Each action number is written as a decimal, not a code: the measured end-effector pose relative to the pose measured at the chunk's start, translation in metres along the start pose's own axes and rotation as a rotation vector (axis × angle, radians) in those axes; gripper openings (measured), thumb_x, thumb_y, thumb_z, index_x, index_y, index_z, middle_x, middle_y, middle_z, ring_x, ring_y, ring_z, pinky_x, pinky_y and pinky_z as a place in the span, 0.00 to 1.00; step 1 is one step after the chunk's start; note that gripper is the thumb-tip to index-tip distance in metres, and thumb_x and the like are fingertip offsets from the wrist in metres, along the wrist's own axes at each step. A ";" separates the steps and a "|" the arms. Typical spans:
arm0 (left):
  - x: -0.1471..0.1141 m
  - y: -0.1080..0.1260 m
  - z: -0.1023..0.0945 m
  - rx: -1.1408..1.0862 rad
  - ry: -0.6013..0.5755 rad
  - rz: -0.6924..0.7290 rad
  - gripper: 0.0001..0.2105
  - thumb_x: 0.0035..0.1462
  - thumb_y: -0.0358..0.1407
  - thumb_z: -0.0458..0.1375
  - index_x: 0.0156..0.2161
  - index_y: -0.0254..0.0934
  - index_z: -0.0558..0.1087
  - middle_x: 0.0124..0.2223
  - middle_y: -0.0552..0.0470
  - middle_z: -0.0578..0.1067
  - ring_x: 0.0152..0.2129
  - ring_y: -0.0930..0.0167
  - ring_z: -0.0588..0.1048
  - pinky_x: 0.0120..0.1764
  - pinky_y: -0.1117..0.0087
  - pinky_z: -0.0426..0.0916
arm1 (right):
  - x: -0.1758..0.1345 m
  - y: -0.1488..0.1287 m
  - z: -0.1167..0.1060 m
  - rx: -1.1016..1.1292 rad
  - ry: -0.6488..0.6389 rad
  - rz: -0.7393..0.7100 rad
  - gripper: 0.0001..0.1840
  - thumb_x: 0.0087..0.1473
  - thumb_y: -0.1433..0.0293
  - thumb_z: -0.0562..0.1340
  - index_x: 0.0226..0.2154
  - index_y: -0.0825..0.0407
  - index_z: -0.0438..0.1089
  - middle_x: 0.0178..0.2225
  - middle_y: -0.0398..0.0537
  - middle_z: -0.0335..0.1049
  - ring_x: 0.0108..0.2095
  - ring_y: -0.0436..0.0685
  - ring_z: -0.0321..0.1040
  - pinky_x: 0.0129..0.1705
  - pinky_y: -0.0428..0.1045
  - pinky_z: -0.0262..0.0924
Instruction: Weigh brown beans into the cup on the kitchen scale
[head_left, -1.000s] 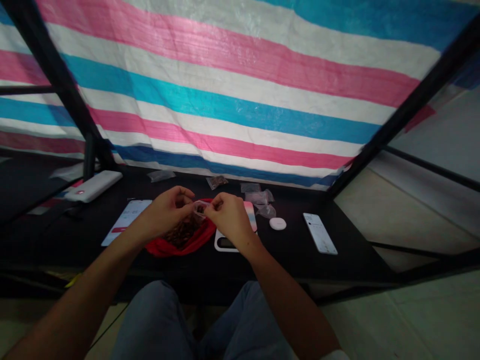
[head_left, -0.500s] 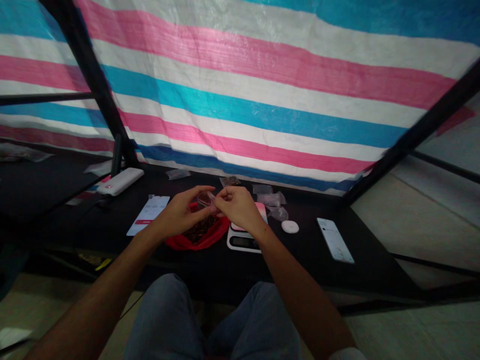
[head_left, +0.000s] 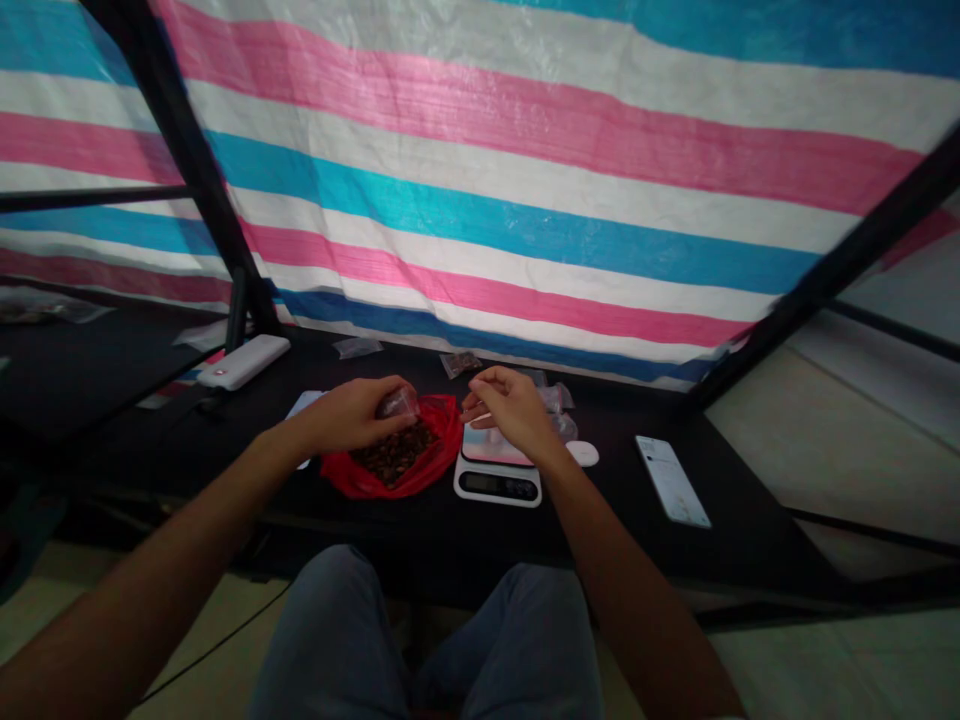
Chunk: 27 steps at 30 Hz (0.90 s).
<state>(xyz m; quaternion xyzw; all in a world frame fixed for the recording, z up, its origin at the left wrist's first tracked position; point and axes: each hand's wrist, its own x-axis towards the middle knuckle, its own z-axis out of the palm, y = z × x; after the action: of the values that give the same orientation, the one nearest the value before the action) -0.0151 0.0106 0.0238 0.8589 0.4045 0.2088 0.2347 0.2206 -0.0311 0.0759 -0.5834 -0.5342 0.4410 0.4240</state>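
Note:
My left hand (head_left: 358,412) grips a small clear plastic bag (head_left: 399,403) at the far left side of an open red plastic bag (head_left: 444,440). Inside the red bag lies a heap of small brown bean-like pieces (head_left: 397,455). My right hand (head_left: 516,408) hovers above a white digital scale (head_left: 497,487), its fingers loosely bent and apart, with nothing visible in them. The scale's pale pink platform is partly covered by that hand. Behind it sit several clear plastic bags (head_left: 556,398), partly hidden.
A small bag with brown contents (head_left: 460,364) and a clear bag (head_left: 358,347) lie at the back. A white earbud case (head_left: 583,454) and a phone (head_left: 672,480) are on the right. On the left are a white power bank (head_left: 246,362) and a partly covered phone (head_left: 303,402). Striped sheeting (head_left: 480,220) hangs behind.
My hands have parted. The right let go of the clear bag and moved right over the scale; the left keeps the bag and has shifted slightly left.

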 end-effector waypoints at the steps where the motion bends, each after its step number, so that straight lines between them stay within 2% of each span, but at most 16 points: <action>1: 0.001 -0.002 -0.005 0.127 -0.079 -0.008 0.24 0.62 0.51 0.57 0.55 0.38 0.76 0.46 0.41 0.83 0.40 0.58 0.82 0.41 0.64 0.72 | 0.000 0.001 -0.008 -0.009 0.015 -0.002 0.03 0.59 0.72 0.61 0.32 0.52 0.68 0.23 0.40 0.75 0.22 0.50 0.76 0.21 0.40 0.68; 5: 0.011 0.001 -0.018 0.491 -0.283 0.039 0.22 0.59 0.46 0.59 0.55 0.36 0.77 0.45 0.36 0.83 0.39 0.53 0.83 0.39 0.60 0.72 | -0.002 0.009 -0.031 -0.037 0.069 -0.018 0.05 0.55 0.68 0.63 0.32 0.52 0.69 0.24 0.42 0.76 0.22 0.50 0.76 0.20 0.41 0.67; 11: 0.028 0.031 -0.025 0.751 -0.370 0.191 0.18 0.55 0.40 0.62 0.49 0.32 0.80 0.43 0.31 0.83 0.39 0.48 0.83 0.39 0.58 0.73 | -0.006 0.012 -0.039 -0.057 0.093 -0.002 0.06 0.53 0.67 0.64 0.31 0.52 0.68 0.24 0.42 0.76 0.21 0.50 0.74 0.20 0.42 0.66; 16: 0.036 0.048 -0.028 0.817 -0.411 0.229 0.15 0.53 0.38 0.65 0.44 0.33 0.82 0.41 0.32 0.84 0.39 0.51 0.84 0.42 0.59 0.73 | -0.010 0.011 -0.042 -0.084 0.093 -0.006 0.07 0.54 0.66 0.64 0.30 0.52 0.68 0.24 0.42 0.76 0.20 0.50 0.73 0.19 0.41 0.65; 23: 0.037 0.049 -0.028 0.795 -0.375 0.234 0.11 0.50 0.36 0.66 0.39 0.36 0.83 0.38 0.35 0.84 0.36 0.54 0.83 0.40 0.62 0.70 | -0.010 0.017 -0.051 -0.098 0.097 -0.016 0.08 0.51 0.65 0.65 0.30 0.52 0.69 0.25 0.44 0.77 0.21 0.50 0.73 0.18 0.41 0.64; 27: 0.037 0.049 -0.031 0.807 -0.406 0.234 0.08 0.50 0.32 0.65 0.37 0.36 0.83 0.38 0.36 0.84 0.37 0.54 0.83 0.39 0.62 0.69 | -0.010 0.020 -0.060 -0.105 0.102 -0.074 0.11 0.49 0.61 0.66 0.29 0.52 0.70 0.26 0.45 0.77 0.21 0.50 0.72 0.18 0.41 0.61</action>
<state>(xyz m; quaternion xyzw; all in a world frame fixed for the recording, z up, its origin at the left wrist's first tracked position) 0.0189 0.0201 0.0829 0.9448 0.2998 -0.1127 -0.0691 0.2832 -0.0439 0.0727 -0.6065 -0.5554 0.3660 0.4356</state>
